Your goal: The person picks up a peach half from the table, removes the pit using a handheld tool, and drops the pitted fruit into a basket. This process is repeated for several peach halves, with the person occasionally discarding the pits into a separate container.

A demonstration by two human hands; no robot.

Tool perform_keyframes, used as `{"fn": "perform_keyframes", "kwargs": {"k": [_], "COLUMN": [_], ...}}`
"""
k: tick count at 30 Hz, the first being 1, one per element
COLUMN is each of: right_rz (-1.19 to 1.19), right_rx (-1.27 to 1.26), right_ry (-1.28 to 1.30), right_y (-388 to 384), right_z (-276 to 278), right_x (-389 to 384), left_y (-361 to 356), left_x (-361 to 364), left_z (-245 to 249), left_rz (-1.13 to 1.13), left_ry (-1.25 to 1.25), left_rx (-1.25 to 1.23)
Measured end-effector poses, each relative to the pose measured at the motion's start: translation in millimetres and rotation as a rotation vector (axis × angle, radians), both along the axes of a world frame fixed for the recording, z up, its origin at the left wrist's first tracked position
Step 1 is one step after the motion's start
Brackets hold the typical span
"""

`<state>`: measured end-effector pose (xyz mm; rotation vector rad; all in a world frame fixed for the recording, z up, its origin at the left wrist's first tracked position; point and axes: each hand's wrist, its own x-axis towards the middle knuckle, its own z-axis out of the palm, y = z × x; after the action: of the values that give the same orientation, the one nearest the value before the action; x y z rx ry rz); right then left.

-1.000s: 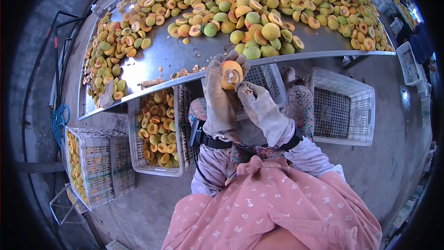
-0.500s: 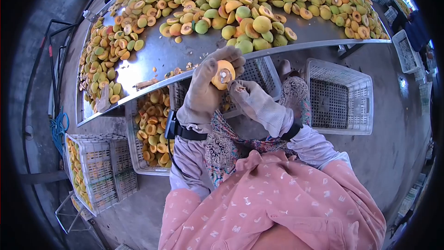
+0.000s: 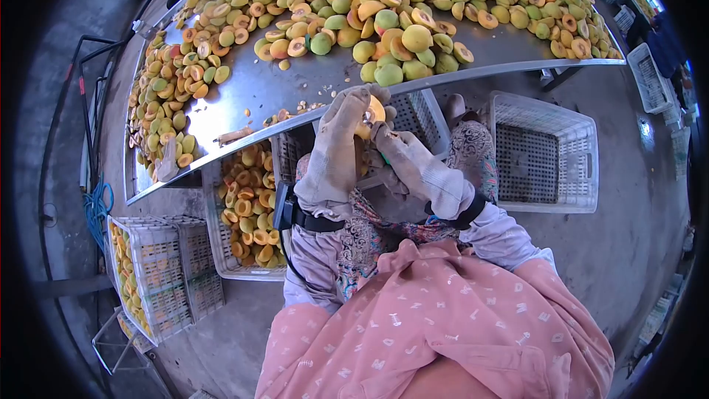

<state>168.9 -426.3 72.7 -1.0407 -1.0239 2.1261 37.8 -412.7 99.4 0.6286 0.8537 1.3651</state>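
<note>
In front of me, just off the table's near edge, my left hand (image 3: pixel 341 144) wears a pale, soiled work glove and is closed around a yellow peach half (image 3: pixel 375 112). My right hand (image 3: pixel 408 159), gloved as well, is closed against the fruit's cut face. It grips a small metal pitting tool (image 3: pixel 368 116), mostly hidden by the fingers and the fruit. A bit of green shows beneath that hand. Many cut peach halves (image 3: pixel 384 22) with green-yellow skins lie heaped on the metal table (image 3: pixel 295 81) beyond.
A crate (image 3: pixel 247 275) of orange, hollowed halves stands under the table at left, beside a stacked crate (image 3: pixel 166 273) of fruit. A white crate (image 3: pixel 580 177) sits on the floor at right; another crate (image 3: pixel 428 122) is behind my hands. A glove (image 3: pixel 168 162) lies at the table's left corner.
My left hand has turned the peach half, so its cut face now points toward my right hand rather than up at me. Both hands have shifted slightly right and down.
</note>
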Motion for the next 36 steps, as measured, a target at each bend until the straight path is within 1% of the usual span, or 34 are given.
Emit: {"fn": "perform_keyframes", "kwargs": {"k": [1, 2, 3, 5, 6, 7, 9, 10, 11, 12, 13, 14, 15, 17, 18, 19, 21, 22, 24, 25, 27, 28, 29, 30, 31, 32, 33, 34, 35, 36], "right_rz": [-0.032, -0.024, -0.024, 0.109, 0.144, 0.145, 0.248, 0.249, 0.27, 0.289, 0.289, 0.329, 0.37, 0.369, 0.37, 0.37, 0.376, 0.383, 0.37, 0.372, 0.356, 0.316, 0.312, 0.29, 0.268, 0.182, 0.176, 0.177, 0.175, 0.227], "right_rx": [0.048, 0.06, 0.056, 0.023, -0.162, -0.163, -0.417, -0.416, -0.539, -0.662, -0.663, -0.682, -0.7, -0.713, -0.722, -0.726, -0.774, -0.776, -0.713, -0.717, -0.475, -0.52, -0.527, -0.48, -0.434, -0.382, -0.384, -0.155, 0.072, 0.423], "right_ry": [-0.007, -0.006, -0.004, 0.126, 0.152, 0.148, 0.273, 0.271, 0.395, 0.521, 0.522, 0.619, 0.716, 0.752, 0.781, 0.775, 0.832, 0.83, 0.706, 0.707, 0.487, 0.441, 0.44, 0.367, 0.295, 0.229, 0.233, -0.069, -0.372, -0.727], "right_y": [0.7, -3.3, -4.3, -4.4, -4.1, -3.2, -1.0, -0.4, -0.4, -0.2, 0.3, 0.3, 0.2, 0.8, 1.8, 2.5, 3.8, 6.7, 12.9, 14.0, 18.8, 18.6, 16.3, 17.8, 19.2, 17.7, 21.4, 28.0, 35.1, 43.1], "right_z": [-2.8, 6.7, 8.3, 10.5, 16.7, 18.0, 19.1, 16.2, 10.3, 6.0, 3.3, 1.1, -1.1, -5.1, -6.9, -9.4, -14.5, -16.9, -21.2, -21.8, -21.5, -20.1, -21.6, -22.9, -25.5, -33.8, -50.1, -69.7, -80.0, -66.0], "right_x": [-2.1, -3.5, -1.9, 4.0, 5.7, 7.8, 13.0, 14.7, 15.5, 15.1, 14.5, 13.8, 13.3, 11.3, 11.2, 11.7, 10.9, 9.8, 10.3, 10.9, 11.9, 10.5, 10.2, 10.6, 11.4, 11.9, 11.1, 8.2, 6.5, 6.2], "left_y": [0.9, -3.5, -3.4, 0.7, 3.5, 3.3, 3.1, 3.4, 4.0, 5.8, 7.4, 7.3, 7.5, 8.1, 7.9, 10.6, 17.5, 16.4, 12.8, 12.8, 22.0, 20.6, 18.1, 20.6, 11.2, 0.7, 3.1, -0.5, -12.4, -12.4], "left_x": [-3.7, 5.4, 9.4, 12.5, 11.8, 12.2, 14.1, 12.0, 9.5, 6.8, 4.0, 0.5, 1.1, 3.3, 5.0, 5.3, 4.2, 3.5, 9.0, 12.9, 11.5, 9.8, 8.0, 6.1, -9.5, -26.3, -55.9, -92.5, -110.9, -104.4], "left_z": [-0.4, 11.5, 7.8, -3.7, -6.9, -9.6, -9.3, -11.1, -13.3, -15.2, -16.0, -15.7, -17.9, -22.9, -21.6, -26.6, -35.1, -38.0, -37.2, -40.4, -70.5, -84.7, -90.6, -86.4, -79.7, -65.5, -89.5, -111.4, -87.2, -68.4], "left_rz": [-0.068, 0.02, 0.02, 0.189, 0.188, 0.188, 0.165, 0.114, 0.116, 0.024, -0.068, -0.126, -0.126, -0.091, -0.051, -0.049, -0.059, -0.052, -0.025, 0.008, 0.06, 0.06, 0.249, 0.435, 0.505, 0.588, 0.884, 1.041, 0.95, 1.177], "left_ry": [-0.029, -0.026, -0.024, 0.165, 0.15, 0.147, 0.189, 0.218, 0.218, 0.179, 0.141, 0.117, 0.117, 0.063, 0.185, 0.179, 0.283, 0.284, 0.07, -0.011, -0.286, -0.288, -0.182, -0.077, 0.185, 0.563, 0.649, 0.653, 1.0, 1.28], "left_rx": [-0.065, -0.102, -0.106, -0.086, -0.08, -0.081, -0.045, 0.0, -0.001, 0.024, 0.049, 0.01, 0.006, -0.039, -0.026, -0.028, -0.064, -0.064, -0.174, -0.255, -0.293, -0.3, -0.296, -0.278, -0.261, -0.271, -0.282, -0.205, -0.305, -0.497]}}
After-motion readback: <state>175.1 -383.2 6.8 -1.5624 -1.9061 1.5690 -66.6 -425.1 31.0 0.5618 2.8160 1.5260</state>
